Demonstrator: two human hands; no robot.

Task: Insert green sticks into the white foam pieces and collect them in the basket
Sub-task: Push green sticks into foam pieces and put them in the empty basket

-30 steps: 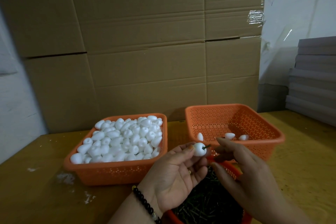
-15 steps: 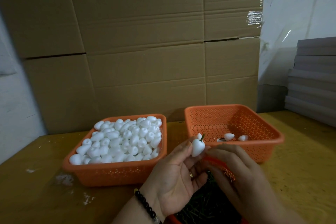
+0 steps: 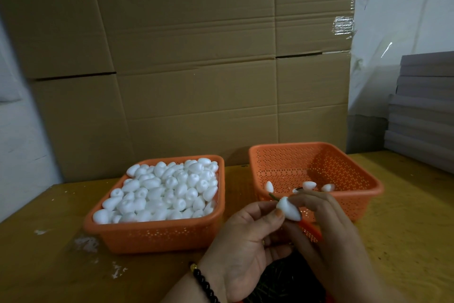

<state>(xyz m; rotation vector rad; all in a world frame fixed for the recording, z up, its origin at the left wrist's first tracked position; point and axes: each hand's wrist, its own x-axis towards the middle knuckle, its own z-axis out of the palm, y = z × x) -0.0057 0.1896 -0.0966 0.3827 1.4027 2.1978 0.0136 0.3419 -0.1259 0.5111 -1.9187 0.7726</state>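
My left hand (image 3: 243,241) pinches a white foam piece (image 3: 289,209) between thumb and fingers in front of the right basket. A green stick (image 3: 272,196) juts from the piece's wide end toward the upper left. My right hand (image 3: 329,236) has its fingers curled round the pointed end of the same piece. The right orange basket (image 3: 317,146) holds three foam pieces (image 3: 309,185) with sticks. The left orange basket (image 3: 157,236) is piled with several plain foam pieces (image 3: 167,192). Loose green sticks (image 3: 282,278) lie in a red round container (image 3: 312,232) under my hands.
Both baskets stand on a yellow wooden table (image 3: 49,266) with white crumbs (image 3: 86,243) near the left basket. Tall cardboard boxes (image 3: 196,69) wall off the back. Grey boards (image 3: 422,106) are stacked at the far right.
The foam piece has turned so its stick now points up-left instead of up. My right hand has risen from the stick container and taken the piece's pointed end.
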